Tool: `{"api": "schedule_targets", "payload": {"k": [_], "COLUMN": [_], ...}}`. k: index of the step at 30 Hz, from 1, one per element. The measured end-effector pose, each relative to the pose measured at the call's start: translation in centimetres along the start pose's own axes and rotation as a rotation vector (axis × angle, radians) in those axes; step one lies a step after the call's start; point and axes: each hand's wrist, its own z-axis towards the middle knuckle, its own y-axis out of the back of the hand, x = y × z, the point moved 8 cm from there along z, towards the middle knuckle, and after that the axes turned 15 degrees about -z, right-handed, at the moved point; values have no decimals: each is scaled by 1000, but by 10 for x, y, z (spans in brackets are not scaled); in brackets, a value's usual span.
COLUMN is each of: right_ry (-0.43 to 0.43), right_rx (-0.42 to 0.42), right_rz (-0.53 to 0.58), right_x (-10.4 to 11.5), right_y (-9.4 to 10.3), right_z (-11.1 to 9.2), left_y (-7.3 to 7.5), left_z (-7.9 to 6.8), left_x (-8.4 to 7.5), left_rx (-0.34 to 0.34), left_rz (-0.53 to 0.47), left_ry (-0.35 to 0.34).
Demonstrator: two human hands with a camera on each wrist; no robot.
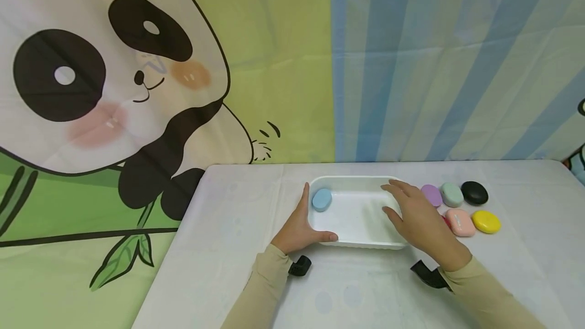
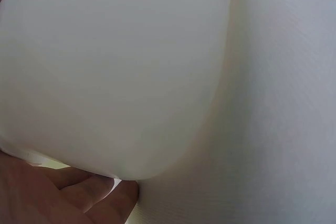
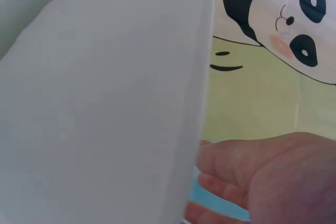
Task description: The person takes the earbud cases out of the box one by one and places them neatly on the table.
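Note:
A white rectangular tray [image 1: 361,222] lies on the table. In its upper left corner sits a small, smooth light-blue oval object [image 1: 322,200]. My left hand [image 1: 299,227] holds the tray's near left corner, the thumb along the front rim and the fingers against the left side. The left wrist view shows those fingers [image 2: 84,192] at the tray's outer wall. At the tray's right end, my right hand [image 1: 420,220] reaches over the rim with spread, slightly bent fingers and nothing in them. In the right wrist view, its thumb [image 3: 226,158] shows past the tray's pale wall.
Right of the tray, several similar rounded pieces lie close together: purple [image 1: 431,195], mint [image 1: 452,194], black [image 1: 474,193], pink [image 1: 460,222], yellow [image 1: 486,222] and a partly hidden red one. A panda-printed cloth [image 1: 274,65] hangs behind the white-covered table [image 1: 228,217].

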Motion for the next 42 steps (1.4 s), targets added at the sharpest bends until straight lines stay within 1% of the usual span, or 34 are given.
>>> {"api": "schedule_targets", "payload": {"k": [6, 9, 12, 15, 19, 25, 32, 37, 42], "right_ry": [9, -4, -25, -26, -5, 7, 10, 47, 80], "right_rx": [-11, 19, 68, 82, 61, 64, 118, 157, 176], "right_rz": [5, 14, 26, 30, 34, 44, 44, 60, 61], "right_x": [12, 18, 24, 32, 42, 52, 64, 74, 82], "right_y": [-12, -20, -28, -34, -41, -51, -64, -74, -78], "right_z": [9, 13, 16, 20, 25, 35, 46, 50, 54], "left_y": [-1, 0, 0, 0, 0, -1, -2, -2, -2], "left_z": [0, 1, 1, 0, 0, 0, 0, 0, 0], "left_x": [-2, -1, -1, -1, 0, -1, -2, -1, -1], "left_rx": [0, -3, -2, -2, -2, -7, 3, 9, 19], "left_rz": [-6, -2, -3, -3, -7, 6, -6, 1, 1], "left_ry": [0, 0, -2, -4, -5, -6, -12, -17, -24]}}
